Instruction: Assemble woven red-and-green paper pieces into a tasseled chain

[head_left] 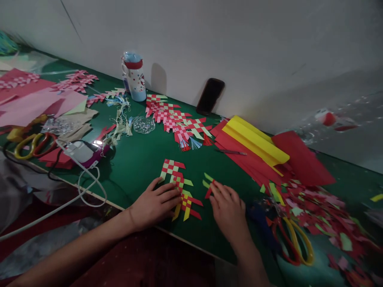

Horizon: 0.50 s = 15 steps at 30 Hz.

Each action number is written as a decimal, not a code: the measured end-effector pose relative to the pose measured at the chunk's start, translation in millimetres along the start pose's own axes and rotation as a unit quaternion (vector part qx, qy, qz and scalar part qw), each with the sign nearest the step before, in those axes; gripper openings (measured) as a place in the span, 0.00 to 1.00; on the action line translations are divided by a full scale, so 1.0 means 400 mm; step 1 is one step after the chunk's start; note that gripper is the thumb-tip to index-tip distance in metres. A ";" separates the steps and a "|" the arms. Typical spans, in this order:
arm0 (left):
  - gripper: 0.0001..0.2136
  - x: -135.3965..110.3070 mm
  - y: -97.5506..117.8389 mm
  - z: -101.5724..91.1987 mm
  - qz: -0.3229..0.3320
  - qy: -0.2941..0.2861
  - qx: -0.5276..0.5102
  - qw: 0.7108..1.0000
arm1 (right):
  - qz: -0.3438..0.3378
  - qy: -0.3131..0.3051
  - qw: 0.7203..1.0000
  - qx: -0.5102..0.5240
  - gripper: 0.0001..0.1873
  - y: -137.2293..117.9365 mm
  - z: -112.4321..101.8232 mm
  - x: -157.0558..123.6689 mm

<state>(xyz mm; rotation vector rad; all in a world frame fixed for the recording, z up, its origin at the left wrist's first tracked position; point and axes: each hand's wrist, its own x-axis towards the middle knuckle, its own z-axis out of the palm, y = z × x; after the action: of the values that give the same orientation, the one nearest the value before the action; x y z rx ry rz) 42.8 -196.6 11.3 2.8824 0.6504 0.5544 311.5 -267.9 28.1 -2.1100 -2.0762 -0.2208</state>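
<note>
My left hand (pixel 155 204) lies palm down with its fingers stretched over several flat woven paper fish (pixel 171 166), checkered in red and pale green, one with yellow strips (pixel 187 205). The fingers partly cover the middle fish. To the right, my right hand (pixel 229 209) has its fingertips closed on another woven paper fish (pixel 208 193); its red and green strip ends stick out, and the rest is hidden. Beyond both hands, a row of overlapping woven fish (pixel 172 117) with red and blue tassels rests on the green table (pixel 128 167).
A bottle (pixel 137 81) and a phone (pixel 210 95) stand near the wall. Red sheets, folded yellow paper (pixel 254 139) and heaped paper scraps (pixel 323 215) occupy the right side, with scissors (pixel 302 243) nearby. More scissors (pixel 28 147) and a cabled white device (pixel 78 151) are left.
</note>
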 end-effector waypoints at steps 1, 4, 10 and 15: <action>0.19 0.000 0.000 0.000 0.000 0.001 -0.001 1.000 | 0.022 0.018 1.000 -0.008 0.18 0.010 -0.001 0.004; 0.20 0.003 0.002 -0.007 0.006 0.000 -0.003 1.000 | 0.039 0.078 0.996 0.021 0.19 0.005 -0.017 0.017; 0.16 0.010 -0.007 -0.036 -0.020 -0.013 0.011 1.000 | -0.131 0.021 0.978 0.163 0.15 -0.134 -0.052 -0.025; 0.15 0.009 -0.034 -0.038 -0.018 -0.008 0.029 0.999 | -0.167 -0.002 0.975 0.144 0.15 -0.162 -0.044 -0.071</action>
<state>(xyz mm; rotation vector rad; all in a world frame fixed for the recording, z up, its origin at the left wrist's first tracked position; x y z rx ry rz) 34.8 -182.1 23.8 2.9196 0.7269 0.5142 246.7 -298.8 40.2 -1.5951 -2.2945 0.0431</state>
